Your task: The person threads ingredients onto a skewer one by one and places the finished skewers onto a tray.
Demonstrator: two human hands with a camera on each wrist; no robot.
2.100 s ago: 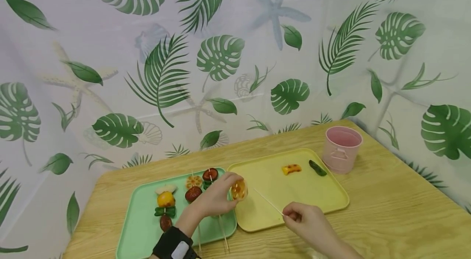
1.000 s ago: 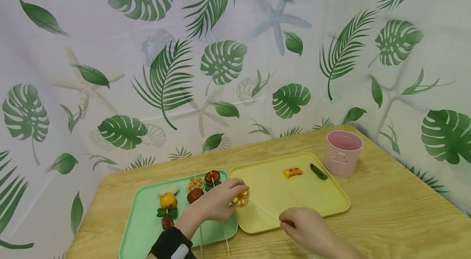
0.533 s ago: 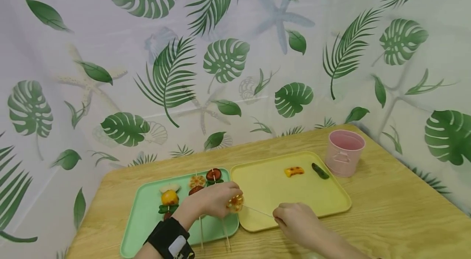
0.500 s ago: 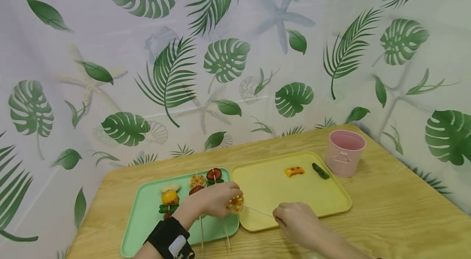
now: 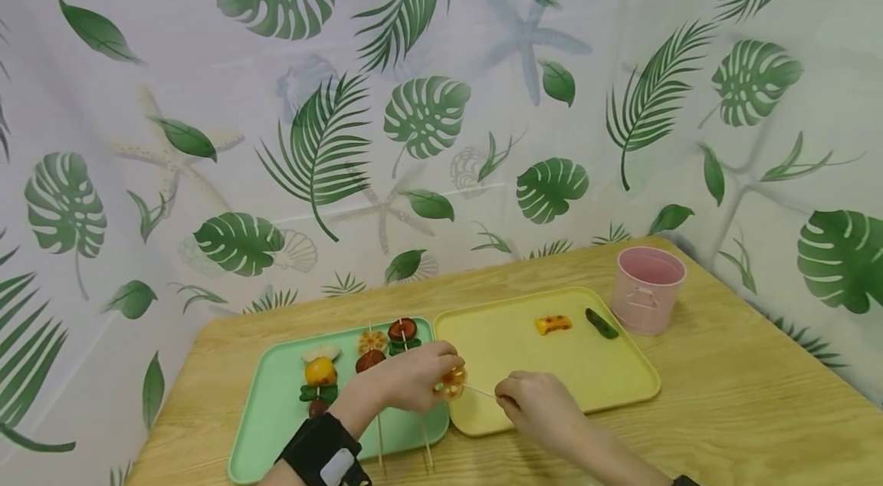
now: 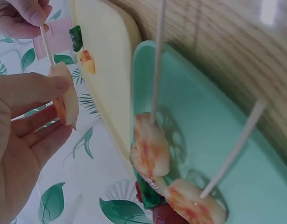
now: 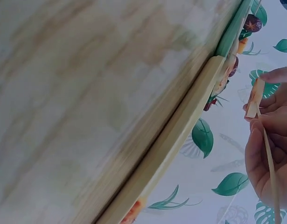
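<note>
My left hand (image 5: 417,377) holds a slice of lotus root (image 5: 452,386) between thumb and fingers, above where the two trays meet. Round holes and browned patches mark the slice. My right hand (image 5: 541,403) pinches a thin wooden skewer (image 5: 480,393) to the right of it. In the left wrist view the skewer (image 6: 46,44) meets the edge of the lotus root slice (image 6: 68,95); how deep it goes is hidden. From the right wrist, the skewer (image 7: 270,163) runs back past the right hand (image 7: 262,156), whose fingertips are close to the slice.
A green tray (image 5: 250,413) on the left bears several loaded skewers, partly behind the left arm. On the yellow tray (image 5: 497,340) lie a charred yellow piece (image 5: 554,325) and a dark green piece (image 5: 602,323). A pink bucket (image 5: 648,298) stands behind its right end.
At first the skewer's tip was apart from the lotus root slice; now it meets it. My right hand has moved left, and less skewer shows between hand and slice.
</note>
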